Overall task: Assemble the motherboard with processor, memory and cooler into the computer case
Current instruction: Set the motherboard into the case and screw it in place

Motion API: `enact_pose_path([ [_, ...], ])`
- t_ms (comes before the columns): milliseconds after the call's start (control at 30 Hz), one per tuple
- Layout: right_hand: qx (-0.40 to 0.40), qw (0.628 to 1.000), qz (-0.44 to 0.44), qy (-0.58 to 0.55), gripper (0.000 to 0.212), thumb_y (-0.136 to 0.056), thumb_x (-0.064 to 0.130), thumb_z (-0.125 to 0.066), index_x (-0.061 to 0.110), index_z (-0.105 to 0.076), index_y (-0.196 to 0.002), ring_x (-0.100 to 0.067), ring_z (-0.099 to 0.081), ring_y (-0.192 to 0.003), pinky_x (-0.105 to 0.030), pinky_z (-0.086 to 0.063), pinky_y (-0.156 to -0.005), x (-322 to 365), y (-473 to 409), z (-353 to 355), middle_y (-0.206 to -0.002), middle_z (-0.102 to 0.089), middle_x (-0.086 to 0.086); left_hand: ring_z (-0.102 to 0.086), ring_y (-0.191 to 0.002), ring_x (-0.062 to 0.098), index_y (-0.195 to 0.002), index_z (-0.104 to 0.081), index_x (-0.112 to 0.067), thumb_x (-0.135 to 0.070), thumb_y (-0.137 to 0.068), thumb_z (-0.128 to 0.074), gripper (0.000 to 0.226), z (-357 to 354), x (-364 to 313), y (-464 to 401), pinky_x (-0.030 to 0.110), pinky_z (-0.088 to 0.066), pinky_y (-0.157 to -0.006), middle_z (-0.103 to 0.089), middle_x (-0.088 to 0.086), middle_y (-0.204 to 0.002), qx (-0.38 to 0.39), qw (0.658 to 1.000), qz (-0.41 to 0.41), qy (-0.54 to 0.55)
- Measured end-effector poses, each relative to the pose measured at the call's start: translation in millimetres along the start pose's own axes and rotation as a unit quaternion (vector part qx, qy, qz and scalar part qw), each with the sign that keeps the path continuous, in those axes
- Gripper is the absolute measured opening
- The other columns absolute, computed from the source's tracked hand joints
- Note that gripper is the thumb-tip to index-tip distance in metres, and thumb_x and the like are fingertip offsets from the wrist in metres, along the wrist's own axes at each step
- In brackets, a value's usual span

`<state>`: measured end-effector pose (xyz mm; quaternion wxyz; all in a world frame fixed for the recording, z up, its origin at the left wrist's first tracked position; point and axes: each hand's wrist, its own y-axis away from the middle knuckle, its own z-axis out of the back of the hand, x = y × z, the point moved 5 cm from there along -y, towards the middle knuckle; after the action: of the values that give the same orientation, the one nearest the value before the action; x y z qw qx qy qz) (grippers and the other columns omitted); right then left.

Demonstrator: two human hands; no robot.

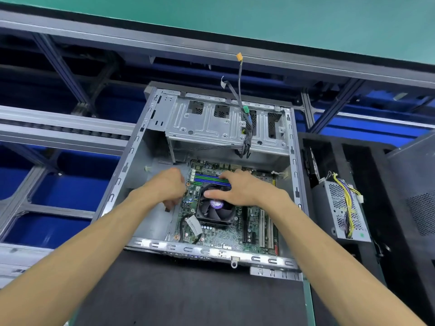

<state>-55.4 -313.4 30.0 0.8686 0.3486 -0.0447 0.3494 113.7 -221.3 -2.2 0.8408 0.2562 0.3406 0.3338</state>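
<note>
Reaching from the near edge of the bench, two forearms go over the front rim of the computer case (pixel 211 251), which lies open on its side on a dark mat (pixel 188 290). The motherboard (pixel 226 234) is already inside the case, on its floor, toward the right wall, so I judge that the work now is to seat it exactly before fixing.

The left hand (pixel 168 187) is at the left edge of the motherboard. Its fingers curl downward there, but what they hold I cannot tell, because the hand hides them; probably it guides the board edge sideways. The right hand (pixel 237 188) lies spread, with relaxed fingers, on the cooler (pixel 217 209) and the memory slots (pixel 209 178). The thumb touches the fan and the fingertips reach the slots. It holds nothing; it seems to press the board down and steady it.

I count one cooler with one fan. The slots show as blue and green strips, perhaps four, but the hand covers part of them.

Farther back, one metal drive cage (pixel 226 123) fills the far end of the case, and one bundle of cables (pixel 244 128) hangs over it, kept out of the way. At the right, outside the case, one power supply (pixel 341 208) with yellow wires waits in a black tray.
</note>
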Motion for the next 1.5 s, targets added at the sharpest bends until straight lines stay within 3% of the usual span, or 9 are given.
enact_pose_path([
  [200,0.056,0.996,0.017,0.06,0.087,-0.077,0.086,-0.05,0.028,-0.056,-0.141,-0.037,-0.031,-0.14,-0.048,-0.035,-0.111,4,0,-5,-0.143,-0.043,-0.018,-0.073,-0.061,0.028,-0.1,-0.056,-0.013,-0.034,-0.101,-0.046,0.024,-4,-7,-6,0.041,-0.061,-0.052,-0.065,0.016,-0.083,0.015,0.999,-0.039,0.031],
  [433,0.07,0.995,0.012,0.067,0.088,-0.078,0.084,-0.053,0.028,-0.052,-0.146,-0.039,-0.034,-0.139,-0.047,-0.036,-0.111,10,-1,-3,-0.146,-0.04,-0.018,-0.071,-0.051,0.025,-0.091,-0.062,-0.011,-0.023,-0.096,-0.06,0.013,-1,-9,-10,0.031,-0.056,-0.044,-0.072,0.015,-0.075,0.017,0.998,-0.048,-0.042],
  [567,0.069,0.994,0.006,0.082,0.094,-0.079,0.084,-0.049,0.023,-0.046,-0.151,-0.038,-0.035,-0.14,-0.046,-0.035,-0.115,11,-2,-3,-0.152,-0.037,-0.018,-0.072,-0.056,0.024,-0.098,-0.068,-0.008,-0.01,-0.095,-0.048,0.02,2,-9,-10,0.04,-0.062,-0.061,-0.073,0.015,-0.078,0.012,0.999,-0.044,-0.028],
  [800,0.063,0.994,0.002,0.094,0.099,-0.081,0.086,-0.043,0.018,-0.044,-0.152,-0.035,-0.039,-0.14,-0.045,-0.036,-0.115,11,-2,-1,-0.155,-0.036,-0.017,-0.074,-0.064,0.031,-0.107,-0.063,0.002,0.002,-0.089,-0.039,0.03,4,-3,-12,0.045,-0.063,-0.066,-0.073,0.02,-0.071,-0.014,0.999,0.005,0.049],
  [1000,0.047,0.995,0.012,0.089,0.092,-0.083,0.085,-0.042,0.018,-0.054,-0.145,-0.033,-0.049,-0.131,-0.04,-0.043,-0.106,10,-2,-1,-0.147,-0.046,-0.016,-0.074,-0.076,0.026,-0.143,-0.05,-0.02,0.006,-0.091,-0.032,0.061,7,-14,-2,0.039,-0.062,-0.076,-0.073,0.019,-0.088,-0.006,0.999,-0.015,0.041],
  [1133,0.047,0.995,0.015,0.086,0.086,-0.084,0.084,-0.042,0.014,-0.065,-0.126,-0.03,-0.055,-0.115,-0.035,-0.044,-0.09,10,-4,-2,-0.132,-0.056,-0.014,-0.072,-0.084,0.029,-0.146,-0.046,-0.018,0.009,-0.093,-0.029,0.062,9,-19,7,0.038,-0.06,-0.083,-0.072,0.023,-0.095,0.004,0.998,-0.019,0.055],
  [1333,0.029,0.996,0.001,0.082,0.092,-0.09,0.082,-0.018,0.012,-0.07,-0.12,-0.034,-0.049,-0.126,-0.044,-0.042,-0.104,11,-3,-6,-0.14,-0.049,-0.023,-0.071,-0.085,0.031,-0.142,-0.049,-0.021,-0.004,-0.095,-0.044,0.05,14,-17,2,0.043,-0.059,-0.081,-0.07,0.018,-0.106,-0.057,0.996,-0.065,0.011],
  [1400,0.018,0.998,0.002,0.068,0.085,-0.098,0.072,-0.016,0.01,-0.071,-0.116,-0.034,-0.046,-0.13,-0.046,-0.039,-0.108,10,-4,-7,-0.139,-0.051,-0.026,-0.069,-0.079,0.024,-0.141,-0.051,-0.025,-0.018,-0.098,-0.052,0.043,17,-19,-2,0.033,-0.056,-0.078,-0.069,0.01,-0.106,-0.091,0.99,-0.109,0.003],
  [1500,0.014,0.998,0.0,0.066,0.08,-0.102,0.066,-0.016,0.01,-0.07,-0.117,-0.035,-0.046,-0.129,-0.046,-0.04,-0.107,10,-7,-9,-0.133,-0.054,-0.026,-0.057,-0.061,0.004,-0.133,-0.062,-0.031,-0.025,-0.099,-0.053,0.035,14,-22,-5,0.017,-0.043,-0.064,-0.063,-0.007,-0.079,-0.088,0.984,-0.15,-0.036],
])
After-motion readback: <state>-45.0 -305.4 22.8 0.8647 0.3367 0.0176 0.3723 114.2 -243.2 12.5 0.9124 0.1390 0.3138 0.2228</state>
